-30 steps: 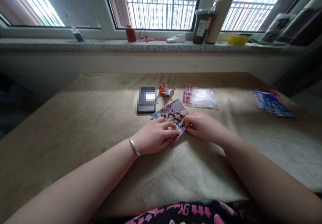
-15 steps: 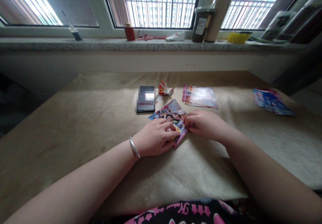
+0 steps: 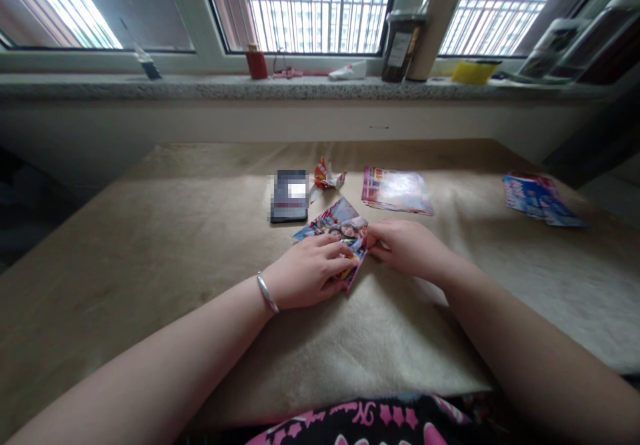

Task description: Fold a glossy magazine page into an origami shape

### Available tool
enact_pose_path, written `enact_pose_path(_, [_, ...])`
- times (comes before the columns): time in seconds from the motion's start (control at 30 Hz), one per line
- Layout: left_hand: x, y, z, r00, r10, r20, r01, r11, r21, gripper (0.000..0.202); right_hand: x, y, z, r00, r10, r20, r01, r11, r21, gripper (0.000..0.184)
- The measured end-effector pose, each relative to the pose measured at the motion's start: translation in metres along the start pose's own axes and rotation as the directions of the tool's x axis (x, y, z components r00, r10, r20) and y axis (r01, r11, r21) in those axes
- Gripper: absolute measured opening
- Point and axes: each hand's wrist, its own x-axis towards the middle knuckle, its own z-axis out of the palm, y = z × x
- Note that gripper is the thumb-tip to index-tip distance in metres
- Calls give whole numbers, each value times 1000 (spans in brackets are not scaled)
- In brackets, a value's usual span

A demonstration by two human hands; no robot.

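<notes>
A colourful printed paper sheet (image 3: 330,217) lies turned at an angle on the cloth-covered table in front of me. My left hand (image 3: 311,270), with a silver bangle at its wrist, rests flat on the sheet's lower left part with fingers stretched out. Thumb and fingers of my right hand (image 3: 404,246) pinch the sheet's right edge; the exact grip is partly hidden. Just beyond the sheet sits a red and white folded paper crane (image 3: 329,175). A dark phone (image 3: 290,198), its screen blurred, lies left of the crane.
A stack of printed flyers (image 3: 397,191) lies behind my right hand. More blue and red flyers (image 3: 543,199) are fanned out at the far right. On the stone windowsill (image 3: 200,90) stand a red container (image 3: 257,63), a dark jar (image 3: 399,48) and a yellow item (image 3: 474,72).
My right hand has shifted slightly left, bringing the sheet's right edge inward. My left hand stays nearly in place on the sheet.
</notes>
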Motion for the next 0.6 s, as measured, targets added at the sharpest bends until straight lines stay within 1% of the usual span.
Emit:
enact_pose_path(0.13, [0, -1, 1, 1000, -1, 6, 1, 1000, -17, 33, 1, 2, 1, 999, 33, 6, -34, 999, 43, 5])
enact_pose_path(0.2, [0, -1, 2, 1000, -4, 3, 5, 1000, -21, 33, 1, 4, 1, 1000, 27, 15, -28, 997, 76, 2])
enact_pose_path(0.3, [0, -1, 2, 1000, -9, -1, 9, 999, -31, 33, 0, 5, -1, 999, -12, 35, 8, 994, 111, 11])
enact_pose_path(0.37, [0, -1, 2, 1000, -12, 4, 12, 999, -30, 32, 0, 4, -3, 999, -18, 38, 15, 998, 65, 12])
enact_pose_path(0.5, [1, 0, 0, 1000, -16, 2, 16, 999, -33, 30, 0, 0, -7, 997, -58, 43, 62, 994, -90, 7])
enact_pose_path(0.6, [1, 1, 0, 999, -31, -10, 31, 999, -26, 27, 0, -3, -7, 997, -70, 20, 73, 985, -160, 8])
